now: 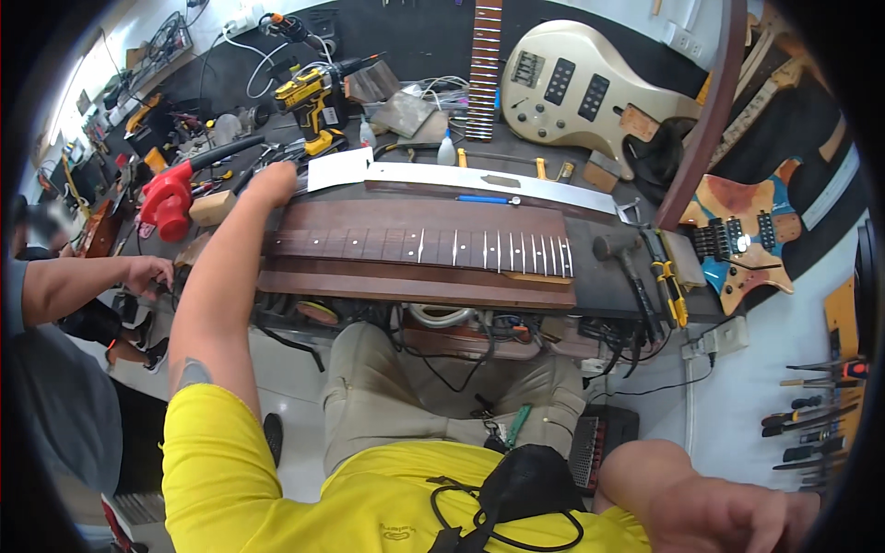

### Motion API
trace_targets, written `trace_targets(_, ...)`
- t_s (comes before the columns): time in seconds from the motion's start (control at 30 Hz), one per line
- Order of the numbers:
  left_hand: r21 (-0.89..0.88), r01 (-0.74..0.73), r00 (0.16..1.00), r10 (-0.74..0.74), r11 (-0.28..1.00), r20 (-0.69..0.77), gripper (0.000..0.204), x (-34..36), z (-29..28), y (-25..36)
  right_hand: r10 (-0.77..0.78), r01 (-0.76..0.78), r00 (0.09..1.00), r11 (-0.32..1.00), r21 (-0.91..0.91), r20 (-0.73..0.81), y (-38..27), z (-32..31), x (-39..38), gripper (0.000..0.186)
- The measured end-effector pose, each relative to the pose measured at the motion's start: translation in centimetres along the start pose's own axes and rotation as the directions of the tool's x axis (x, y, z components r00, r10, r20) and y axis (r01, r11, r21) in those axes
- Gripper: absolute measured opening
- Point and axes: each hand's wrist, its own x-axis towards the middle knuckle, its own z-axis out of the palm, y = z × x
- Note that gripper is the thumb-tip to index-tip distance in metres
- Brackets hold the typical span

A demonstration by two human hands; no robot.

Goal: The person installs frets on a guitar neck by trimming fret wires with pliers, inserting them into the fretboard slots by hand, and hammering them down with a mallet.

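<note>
Guitar neck [387, 247] lay mid-frame on the desk [591, 288]. The left hand [275, 182] was at upper left, beside a white sheet [336, 170], its grip hidden. The right hand [728, 514] sat lower right, half curled; I couldn't tell its grip. Seemingly the step was fetching something, which called for a careful pinch next.

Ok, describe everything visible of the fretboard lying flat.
The fretboard is a long, dark-brown, wood-looking strip with pale dots and crosswise lines, brightest toward its right end. It lies face up, left to right, over brown wood, paler wood showing along its lower right edge. The left hand and right hand are off it.
</note>
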Motion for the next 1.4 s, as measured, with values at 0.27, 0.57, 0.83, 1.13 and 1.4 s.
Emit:
trace_targets(0.27,-0.218,0.058,0.971,-0.106,0.974,-0.214,0.021,-4.8,-3.3,-3.2,0.680,-0.717,0.669,0.696,0.023,0.300,0.5,-0.5,-0.4,0.022)
trace_targets(0.57,-0.902,-0.301,0.952,-0.051,-0.308,-0.301,0.011,-25.5,-3.9,12.5,0.656,-0.210,0.539,-0.502,-0.839,-0.528,-0.2,-14.9,-11.9,0.026)
trace_targets(0.83,-0.851,0.211,0.888,0.457,-0.481,-0.038,0.010,-32.8,3.1,24.2,0.371,-0.004,0.332,-0.919,-0.395,-0.867,1.2,-21.2,-13.5,0.045)
trace_targets(1.13,-0.841,0.101,0.896,0.417,-0.532,-0.156,0.018,-32.8,0.0,24.4,0.630,0.096,0.085,-0.776,-0.623,-0.772,-2.9,-30.2,-12.3,0.046)
trace_targets(1.4,-0.820,0.055,0.934,0.320,-0.569,-0.159,0.019,-32.1,-1.8,23.6,0.439,-0.928,0.236,-0.163,-0.335,-0.867,-5.8,-17.9,-16.6,0.021)
